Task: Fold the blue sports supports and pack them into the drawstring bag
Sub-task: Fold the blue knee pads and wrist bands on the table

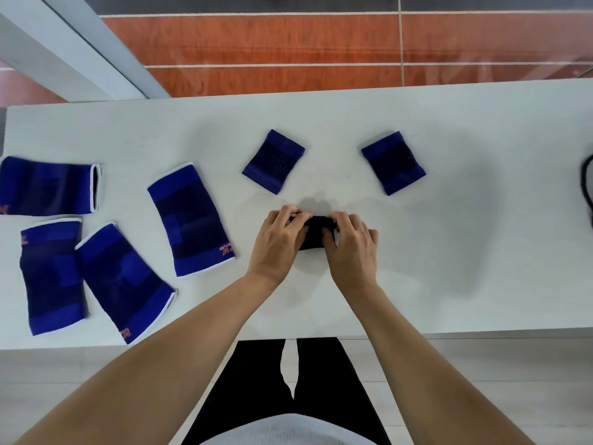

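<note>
A small dark blue support [316, 232] lies on the white table [449, 252] in front of me, and both hands grip it. My left hand [279, 237] holds its left side and my right hand [351, 244] holds its right side; most of it is hidden under my fingers. Two folded supports [273, 161] [393, 162] rest behind my hands. Several unfolded blue supports lie flat at the left: one [191, 220] nearest my hands, one [123, 282] and one [51, 276] at the front edge, and one [48, 186] at the far left. A dark object [588, 187], possibly the bag, shows at the right edge.
The table's front edge runs just above my legs. Beyond the far edge lies an orange tiled floor [288, 43]. A white beam [64, 49] crosses the upper left corner.
</note>
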Available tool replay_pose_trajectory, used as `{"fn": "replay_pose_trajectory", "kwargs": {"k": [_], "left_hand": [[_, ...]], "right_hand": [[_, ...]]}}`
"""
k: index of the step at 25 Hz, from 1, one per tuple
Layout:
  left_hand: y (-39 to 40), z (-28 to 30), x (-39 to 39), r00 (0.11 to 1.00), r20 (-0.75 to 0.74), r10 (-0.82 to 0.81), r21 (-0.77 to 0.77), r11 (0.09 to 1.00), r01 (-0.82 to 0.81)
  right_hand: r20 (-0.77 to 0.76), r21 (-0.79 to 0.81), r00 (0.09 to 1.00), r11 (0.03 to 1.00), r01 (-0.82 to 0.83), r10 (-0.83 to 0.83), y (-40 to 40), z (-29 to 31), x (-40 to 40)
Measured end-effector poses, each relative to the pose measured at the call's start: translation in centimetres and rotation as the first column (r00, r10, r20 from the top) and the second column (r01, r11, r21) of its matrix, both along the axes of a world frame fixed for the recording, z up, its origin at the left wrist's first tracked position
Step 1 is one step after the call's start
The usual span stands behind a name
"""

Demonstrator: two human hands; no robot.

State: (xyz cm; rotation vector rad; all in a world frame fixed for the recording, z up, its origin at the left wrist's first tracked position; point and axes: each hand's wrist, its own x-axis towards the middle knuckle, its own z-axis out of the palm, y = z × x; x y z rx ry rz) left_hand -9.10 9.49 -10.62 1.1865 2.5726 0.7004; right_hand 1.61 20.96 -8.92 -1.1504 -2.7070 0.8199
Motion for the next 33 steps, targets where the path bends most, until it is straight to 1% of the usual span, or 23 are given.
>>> {"fn": "replay_pose_trajectory", "kwargs": {"k": [2, 5, 7, 9, 12, 14, 18, 20, 23, 24, 26, 28, 29, 30, 33], "left_hand": [[0.0, -0.5, 0.1, 1.0, -0.026, 0.002, -0.002, 1.0, -0.002], [-0.3, -1.3, 0.4, 0.992, -0.121, 0.026, -0.036, 0.999, -0.031], [-0.5, -1.9, 0.7, 0.98, -0.198, 0.01, -0.074, 0.997, -0.025], [-0.4, -2.3, 0.6, 0.968, -0.253, -0.006, -0.094, 0.995, -0.018], [0.7, -2.6, -0.3, 0.953, -0.303, -0.02, -0.108, 0.994, -0.013], [2.3, -2.8, -1.4, 0.938, -0.345, -0.029, -0.131, 0.991, -0.018], [7.3, -2.8, -4.5, 0.913, -0.404, -0.05, -0.165, 0.986, -0.019], [9.2, -2.8, -5.6, 0.914, -0.403, -0.052, -0.191, 0.981, -0.028], [10.5, -2.2, -6.4, 0.929, -0.366, -0.056, -0.195, 0.981, -0.018], [10.3, -1.7, -6.5, 0.943, -0.329, -0.044, -0.181, 0.983, -0.017], [8.9, -0.8, -6.6, 0.975, -0.221, 0.023, -0.14, 0.989, -0.055], [6.1, -0.4, -6.7, 0.987, -0.09, 0.133, -0.117, 0.983, -0.143], [4.4, -0.5, -6.5, 0.984, -0.041, 0.173, -0.131, 0.976, -0.176], [2.8, -0.5, -6.1, 0.981, -0.027, 0.19, -0.155, 0.969, -0.192], [-1.1, -0.2, -3.5, 0.983, -0.133, 0.128, -0.231, 0.96, -0.156]], "right_hand": [[0.013, 0.105, 1.0, 0.994, -0.022, 0.02, 0.0, 0.0, -0.4], [-0.079, 0.279, 0.979, 0.948, -0.157, 0.185, -0.5, -0.6, 0.0], [-0.122, 0.327, 0.961, 0.924, -0.198, 0.249, -0.7, -1.4, 1.0], [-0.086, 0.338, 0.963, 0.917, -0.212, 0.254, -0.8, -2.1, 1.9], [0.029, 0.3, 0.967, 0.921, -0.248, 0.251, 0.3, -2.5, 1.5], [0.067, 0.294, 0.964, 0.918, -0.265, 0.256, 1.8, -2.7, 0.2], [0.11, 0.34, 0.965, 0.903, -0.263, 0.24, 6.2, -3.0, -2.7], [0.11, 0.34, 0.97, 0.909, -0.242, 0.217, 7.8, -2.8, -4.1], [0.07, 0.294, 0.981, 0.936, -0.192, 0.179, 9.0, -2.2, -4.7], [0.057, 0.283, 0.988, 0.947, -0.155, 0.145, 9.3, -2.0, -4.2], [0.061, 0.263, 0.998, 0.964, -0.029, 0.014, 10.0, -1.6, -2.6], [0.134, 0.215, 0.986, 0.974, 0.073, -0.104, 10.3, -1.8, -0.4], [0.171, 0.216, 0.977, 0.973, 0.086, -0.125, 10.1, -2.0, 0.7], [0.187, 0.233, 0.975, 0.969, 0.076, -0.121, 9.7, -2.1, 1.8], [0.154, 0.263, 0.984, 0.964, 0.044, -0.087, 8.1, -1.5, 4.2]]}}
